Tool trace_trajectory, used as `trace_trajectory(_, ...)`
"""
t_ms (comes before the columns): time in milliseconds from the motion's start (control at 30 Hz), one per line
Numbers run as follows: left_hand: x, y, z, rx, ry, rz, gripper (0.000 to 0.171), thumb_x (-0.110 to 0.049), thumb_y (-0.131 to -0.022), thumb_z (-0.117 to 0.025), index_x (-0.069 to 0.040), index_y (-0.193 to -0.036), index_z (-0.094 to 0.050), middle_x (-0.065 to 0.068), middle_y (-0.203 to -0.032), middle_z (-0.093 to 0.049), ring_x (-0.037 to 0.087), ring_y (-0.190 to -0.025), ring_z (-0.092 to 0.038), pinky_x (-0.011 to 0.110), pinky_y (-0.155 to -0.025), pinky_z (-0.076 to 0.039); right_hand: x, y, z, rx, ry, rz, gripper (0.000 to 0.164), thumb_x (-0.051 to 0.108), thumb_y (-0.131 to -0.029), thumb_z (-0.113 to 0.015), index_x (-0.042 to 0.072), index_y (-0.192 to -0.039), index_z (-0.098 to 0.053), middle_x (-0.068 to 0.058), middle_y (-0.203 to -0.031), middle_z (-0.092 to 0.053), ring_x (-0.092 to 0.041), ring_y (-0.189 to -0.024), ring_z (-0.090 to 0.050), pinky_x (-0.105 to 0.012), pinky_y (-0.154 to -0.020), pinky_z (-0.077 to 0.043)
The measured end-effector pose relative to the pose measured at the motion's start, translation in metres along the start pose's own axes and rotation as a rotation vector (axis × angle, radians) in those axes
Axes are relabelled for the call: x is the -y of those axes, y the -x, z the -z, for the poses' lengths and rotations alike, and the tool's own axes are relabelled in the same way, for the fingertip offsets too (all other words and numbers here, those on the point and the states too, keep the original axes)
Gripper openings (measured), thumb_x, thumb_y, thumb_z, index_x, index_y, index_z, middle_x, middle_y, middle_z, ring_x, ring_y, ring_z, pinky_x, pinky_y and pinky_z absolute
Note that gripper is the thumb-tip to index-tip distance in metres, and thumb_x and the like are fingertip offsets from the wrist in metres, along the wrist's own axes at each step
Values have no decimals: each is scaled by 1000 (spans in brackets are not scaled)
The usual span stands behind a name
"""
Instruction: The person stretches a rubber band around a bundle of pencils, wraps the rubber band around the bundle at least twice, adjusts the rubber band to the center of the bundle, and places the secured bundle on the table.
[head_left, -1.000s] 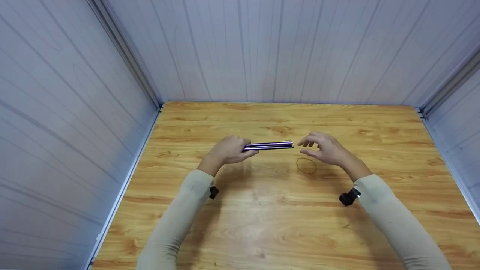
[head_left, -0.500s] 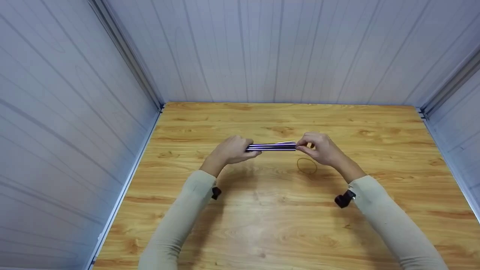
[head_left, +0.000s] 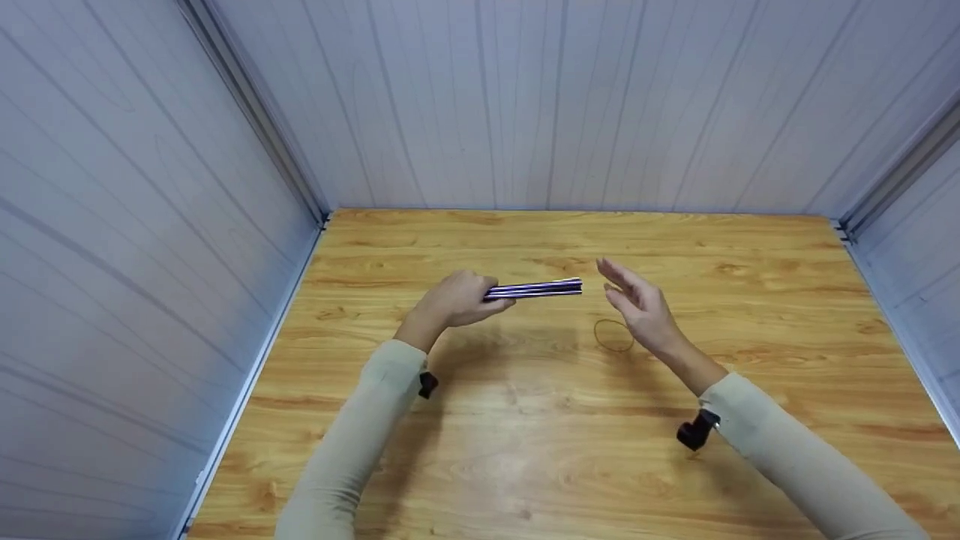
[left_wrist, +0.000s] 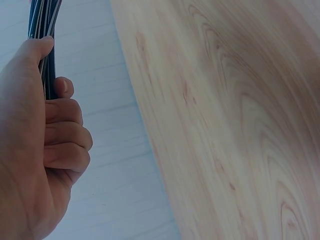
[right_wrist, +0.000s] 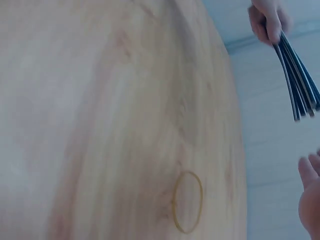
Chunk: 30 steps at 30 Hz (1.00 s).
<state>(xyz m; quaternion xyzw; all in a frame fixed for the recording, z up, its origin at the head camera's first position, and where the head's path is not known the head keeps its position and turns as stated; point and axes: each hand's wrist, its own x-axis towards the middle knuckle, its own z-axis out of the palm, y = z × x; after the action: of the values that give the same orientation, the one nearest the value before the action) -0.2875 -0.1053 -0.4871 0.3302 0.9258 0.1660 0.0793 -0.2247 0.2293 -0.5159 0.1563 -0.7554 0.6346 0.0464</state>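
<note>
My left hand (head_left: 459, 298) grips a bundle of thin, dark, glossy, pencil-like sticks (head_left: 536, 289) at one end, above the table. Their free ends point toward my right hand. Seen from the left wrist, the thumb presses along the sticks (left_wrist: 49, 65) and the fingers curl round them. The ends fan out slightly in the right wrist view. My right hand (head_left: 643, 307) is held just right of these ends, fingers extended and thumb apart, with nothing in it. Below it a thin yellowish rubber band (head_left: 596, 337) lies as a loop on the table.
The wood-grain table (head_left: 517, 450) is bordered by pale panel walls, one behind (head_left: 525, 105) and one on each side. A black wrist camera (head_left: 696, 430) sits under the right sleeve, another (head_left: 428, 385) at the left one.
My right hand came in and pinched the tips of the sticks half a second ago. Now it has let go, drawn back right and straightened its fingers. The left hand keeps its grip.
</note>
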Motion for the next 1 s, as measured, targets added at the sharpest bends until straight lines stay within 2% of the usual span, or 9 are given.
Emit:
trace_trajectory(100,1,0,1,-4,-15,-6,44,-48,-114,-62,-10,-93,-64,-6,-74,-46,11,-65,-42,29,-65,-37,4,6,-10,10,-78,-33,59,-11,-112,-48,-17,-168,-32,-36,-177,-34,-40,-168,-37,-12,-124,-43)
trace_trajectory(167,1,-1,2,-6,-24,-9,45,-48,-114,-62,-9,-93,-64,-6,-74,-45,11,-66,-42,29,-66,-37,4,9,-16,31,-100,-39,61,-13,-110,-47,-18,-168,-29,-36,-179,-28,-50,-169,-27,-11,-124,-41)
trace_trajectory(367,-7,-4,1,-2,-15,-15,44,-47,-115,-61,-7,-96,-66,-5,-74,-45,11,-65,-41,29,-65,-36,2,12,-30,67,-121,-14,66,-19,-106,-49,-20,-167,-24,-38,-178,-22,-52,-167,-21,-10,-123,-39)
trace_trajectory(467,-10,-6,-2,-5,-28,-37,45,-47,-115,-62,-6,-98,-66,-6,-73,-43,10,-64,-39,27,-63,-34,3,13,-34,72,-110,-21,71,-18,-107,-49,-18,-170,-15,-36,-180,-16,-51,-168,-18,-10,-123,-38)
trace_trajectory(633,-10,-8,-5,-7,-45,-52,45,-47,-116,-62,-6,-97,-64,-6,-72,-39,9,-63,-36,25,-61,-32,5,11,-35,86,-65,-15,75,-15,-109,-51,-14,-172,-10,-33,-183,-13,-50,-170,-20,-20,-128,-35)
trace_trajectory(733,-9,-6,-5,7,-33,-26,46,-48,-117,-60,-8,-95,-62,-6,-71,-39,10,-62,-36,27,-62,-33,4,12,-35,86,-18,18,73,-14,-110,-52,-14,-172,-15,-33,-182,-16,-50,-169,-23,-24,-129,-36)
trace_trajectory(867,-8,-2,-4,40,-12,15,52,-54,-118,-54,-8,-96,-64,-5,-72,-38,11,-64,-34,31,-66,-35,0,16,-36,98,48,60,72,-9,-112,-54,-13,-172,-16,-33,-182,-18,-51,-167,-27,-22,-126,-38)
trace_trajectory(1000,-10,0,-2,45,-14,43,57,-58,-118,-51,-7,-99,-69,-5,-72,-40,12,-66,-38,34,-70,-38,-2,19,-39,132,56,71,76,-9,-112,-56,-13,-173,-11,-31,-184,-15,-52,-167,-26,-33,-129,-38)
